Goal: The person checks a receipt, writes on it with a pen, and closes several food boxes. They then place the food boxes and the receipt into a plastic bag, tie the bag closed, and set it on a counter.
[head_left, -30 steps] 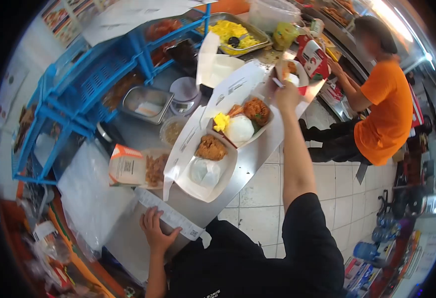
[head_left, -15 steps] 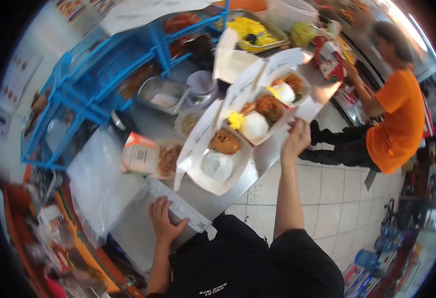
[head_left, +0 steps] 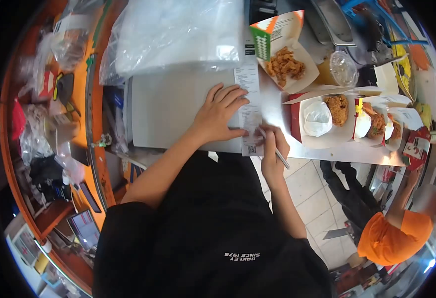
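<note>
A long printed receipt point(head_left: 248, 114) lies on the steel table. My left hand point(head_left: 219, 115) rests flat with spread fingers, its fingertips and thumb on the receipt's left edge. In my right hand point(head_left: 273, 151) is a slim silver pen point(head_left: 281, 159), its tip over the receipt's lower right part. To the right stands an open meal box point(head_left: 297, 119) with a white wrapped mound point(head_left: 317, 119) and a piece of fried chicken point(head_left: 336, 110). More meal boxes with fried chicken point(head_left: 375, 124) line up beyond it.
Clear plastic bags point(head_left: 178, 37) cover the table's far left. An open carton point(head_left: 262, 42) of fried pieces point(head_left: 285, 67) and a clear-lidded cup point(head_left: 344, 68) stand behind the meal boxes. A person in an orange shirt point(head_left: 394, 238) is at the right. Orange shelving point(head_left: 94, 171) runs along the left.
My view has turned left towards the receipt. My right hand has moved from beside the meal boxes to the receipt, where it now shows a pen. My left hand stays at the receipt.
</note>
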`<move>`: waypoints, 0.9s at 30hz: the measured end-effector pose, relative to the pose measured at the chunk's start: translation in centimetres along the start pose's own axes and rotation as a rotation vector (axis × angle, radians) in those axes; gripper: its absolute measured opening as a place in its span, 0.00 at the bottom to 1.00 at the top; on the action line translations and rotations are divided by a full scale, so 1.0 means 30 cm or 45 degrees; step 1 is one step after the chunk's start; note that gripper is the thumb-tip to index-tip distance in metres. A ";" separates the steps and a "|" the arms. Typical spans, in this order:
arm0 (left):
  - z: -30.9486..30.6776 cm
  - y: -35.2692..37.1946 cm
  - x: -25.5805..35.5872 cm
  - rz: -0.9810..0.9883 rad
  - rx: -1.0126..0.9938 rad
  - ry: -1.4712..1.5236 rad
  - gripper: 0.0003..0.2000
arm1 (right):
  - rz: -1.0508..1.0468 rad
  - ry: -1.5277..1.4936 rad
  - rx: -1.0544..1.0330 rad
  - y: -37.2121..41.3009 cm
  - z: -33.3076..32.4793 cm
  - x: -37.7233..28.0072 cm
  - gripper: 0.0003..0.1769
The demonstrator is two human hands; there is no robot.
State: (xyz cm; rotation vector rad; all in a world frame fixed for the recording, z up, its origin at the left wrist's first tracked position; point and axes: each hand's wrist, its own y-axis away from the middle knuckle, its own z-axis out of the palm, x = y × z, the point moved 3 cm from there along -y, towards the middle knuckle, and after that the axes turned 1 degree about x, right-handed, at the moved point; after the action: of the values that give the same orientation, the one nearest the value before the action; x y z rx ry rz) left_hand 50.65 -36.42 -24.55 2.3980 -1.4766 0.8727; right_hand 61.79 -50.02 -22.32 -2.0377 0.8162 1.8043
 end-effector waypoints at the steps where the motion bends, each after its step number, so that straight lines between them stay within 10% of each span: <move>1: 0.000 0.002 -0.002 0.013 0.009 -0.001 0.35 | 0.037 -0.077 0.024 -0.025 0.021 0.019 0.10; 27: 0.001 0.013 -0.011 0.031 0.023 -0.022 0.32 | -0.118 0.215 0.207 -0.073 0.086 0.083 0.10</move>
State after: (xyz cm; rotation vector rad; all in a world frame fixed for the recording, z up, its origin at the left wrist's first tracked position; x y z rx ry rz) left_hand 50.21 -36.35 -24.82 2.4119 -1.5135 0.8765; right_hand 61.13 -47.36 -25.48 -2.1048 0.8680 1.4817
